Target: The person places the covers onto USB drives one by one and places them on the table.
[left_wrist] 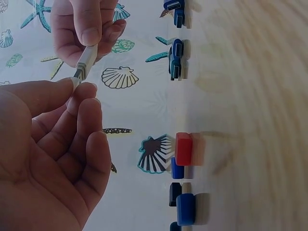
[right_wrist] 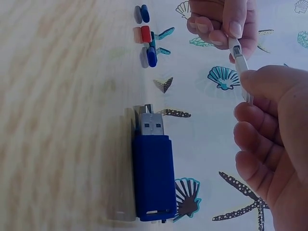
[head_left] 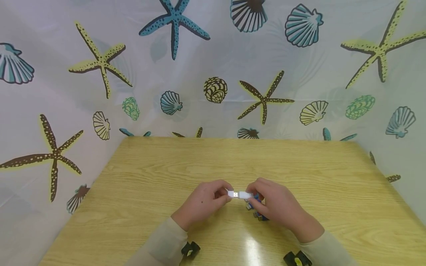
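A white USB stick (head_left: 245, 195) is pinched between the thumb and fingers of my right hand (head_left: 281, 203), above the table. Its metal connector (head_left: 235, 194) points left and shows in the gap. On that side my left hand (head_left: 203, 202) pinches a small white cap (head_left: 230, 193), in line with the connector. The left wrist view has the white stick (left_wrist: 87, 61) between both hands, the cap mostly covered by fingertips. Below my right hand lie several blue USB sticks (head_left: 263, 217), partly hidden by it; one blue stick (right_wrist: 155, 178) looms large in the right wrist view.
Small caps lie on the wooden table (head_left: 159, 162), among them a red cap (left_wrist: 183, 149), a blue cap (left_wrist: 186, 210) and a black one (left_wrist: 175, 194). The left hand hides them in the head view. A cloth (head_left: 206, 48) printed with shells and starfish surrounds the table.
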The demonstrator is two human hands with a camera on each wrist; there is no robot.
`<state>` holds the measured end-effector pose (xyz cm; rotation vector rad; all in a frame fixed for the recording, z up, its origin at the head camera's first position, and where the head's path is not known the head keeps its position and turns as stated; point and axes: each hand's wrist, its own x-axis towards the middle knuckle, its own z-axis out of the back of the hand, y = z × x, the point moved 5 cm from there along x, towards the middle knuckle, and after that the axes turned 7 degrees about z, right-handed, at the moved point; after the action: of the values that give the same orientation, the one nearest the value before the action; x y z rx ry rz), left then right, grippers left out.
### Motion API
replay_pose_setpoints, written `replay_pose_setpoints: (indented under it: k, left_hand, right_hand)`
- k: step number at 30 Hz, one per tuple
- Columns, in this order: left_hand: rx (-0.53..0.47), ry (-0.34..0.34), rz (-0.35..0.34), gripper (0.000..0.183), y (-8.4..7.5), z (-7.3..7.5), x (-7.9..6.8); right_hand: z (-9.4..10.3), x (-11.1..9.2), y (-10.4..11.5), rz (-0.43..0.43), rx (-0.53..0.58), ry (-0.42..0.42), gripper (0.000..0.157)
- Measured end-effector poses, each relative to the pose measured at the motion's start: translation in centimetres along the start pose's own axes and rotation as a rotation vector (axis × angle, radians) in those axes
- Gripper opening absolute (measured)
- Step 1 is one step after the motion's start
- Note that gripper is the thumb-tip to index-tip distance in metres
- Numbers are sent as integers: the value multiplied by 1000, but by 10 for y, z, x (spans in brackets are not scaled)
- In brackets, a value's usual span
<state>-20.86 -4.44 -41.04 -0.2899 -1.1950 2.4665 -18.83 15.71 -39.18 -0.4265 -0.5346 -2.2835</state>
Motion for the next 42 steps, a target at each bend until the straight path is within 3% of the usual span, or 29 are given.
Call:
replay_pose_setpoints:
  k: [22, 42]
  left_hand:
    - [-25, 35, 7, 12, -2, -5, 0]
    - [-33, 41, 7, 12, -6, -5, -2]
  right_hand:
    - [-1, 1, 3, -11, 17, 38, 17]
    - [2, 3, 7, 39, 13, -11, 17]
